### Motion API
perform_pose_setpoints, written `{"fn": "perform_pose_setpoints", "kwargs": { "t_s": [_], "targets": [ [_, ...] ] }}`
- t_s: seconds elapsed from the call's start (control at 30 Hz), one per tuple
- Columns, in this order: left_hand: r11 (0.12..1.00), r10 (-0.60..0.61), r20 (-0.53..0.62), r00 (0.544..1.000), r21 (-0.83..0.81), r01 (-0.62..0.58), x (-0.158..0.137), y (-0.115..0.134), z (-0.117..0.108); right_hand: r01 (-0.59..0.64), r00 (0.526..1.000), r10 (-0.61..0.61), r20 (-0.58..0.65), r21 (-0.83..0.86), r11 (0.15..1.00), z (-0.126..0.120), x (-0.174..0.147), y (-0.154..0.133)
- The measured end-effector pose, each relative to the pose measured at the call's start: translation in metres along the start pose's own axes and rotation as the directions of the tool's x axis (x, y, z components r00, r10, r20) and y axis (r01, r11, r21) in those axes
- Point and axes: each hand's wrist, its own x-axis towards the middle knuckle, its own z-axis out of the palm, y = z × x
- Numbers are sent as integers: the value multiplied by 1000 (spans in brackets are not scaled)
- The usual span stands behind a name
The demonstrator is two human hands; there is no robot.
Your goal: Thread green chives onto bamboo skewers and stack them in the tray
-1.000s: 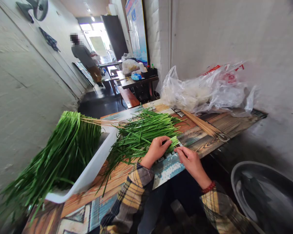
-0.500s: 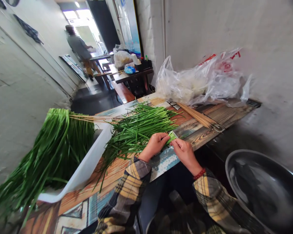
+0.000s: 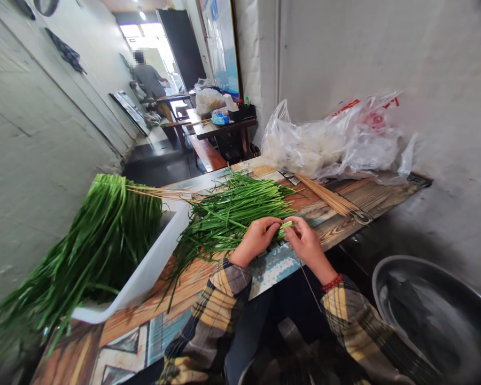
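Note:
At the table's near edge, my left hand (image 3: 260,238) closes its fingers round the cut ends of a few garlic chives (image 3: 285,229). My right hand (image 3: 309,247) faces it, fingers curled over the same pale green ends. From beneath the right hand a thin bamboo skewer (image 3: 309,284) slants down past the table edge; its upper end is hidden by the fingers. Just beyond my hands lies a loose heap of garlic chives (image 3: 240,208). To the left, a white tray (image 3: 156,262) bears a thick pile of skewered garlic chives (image 3: 116,230), leaves draping over its side.
A bundle of bamboo skewers (image 3: 328,197) lies on the wood-patterned table (image 3: 124,315), before a clear plastic bag (image 3: 328,139) against the wall. A large dark basin (image 3: 425,315) stands low at right. Farther back, a person (image 3: 148,77) stands near other tables (image 3: 224,127).
A skewer now shows hanging below my right hand, where none showed before. The right-hand fingers have lifted and shifted round the chive ends. The whole view has swung slightly left.

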Motion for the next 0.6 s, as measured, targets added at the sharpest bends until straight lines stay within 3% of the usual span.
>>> {"fn": "perform_pose_setpoints", "kwargs": {
  "t_s": [0.1,0.17,0.27,0.33,0.37,0.43,0.5,0.57,0.6],
  "targets": [
    [997,10,-64,998,80,-5,0,-4,-4,1,1000,-3,-25,-92,996,4,7,-3],
    [985,1,-222,975,168,37,0,-6,-10,-21,997,12,-75,-117,993,1,14,-5],
    [969,29,-523,852,224,104,-1,-3,-19,-24,984,-4,-178,-153,988,-11,29,-10],
    [977,68,-598,798,203,69,-5,5,-21,5,975,-40,-220,-157,988,-21,40,-16],
    [983,83,-586,806,183,32,-8,11,-19,20,972,-53,-227,-147,989,-25,45,-20],
    [992,99,-445,890,119,-50,-14,23,-11,36,971,-60,-229,-111,993,-32,51,-30],
    [990,137,-157,978,44,-132,-19,33,3,39,970,-55,-236,-73,997,-37,52,-41],
    [974,227,100,969,-25,-225,-19,37,19,56,966,-66,-248,-50,997,-38,50,-52],
    [968,252,126,960,-44,-248,-17,38,26,76,965,-84,-247,-40,996,-37,48,-57]
  ]
}}
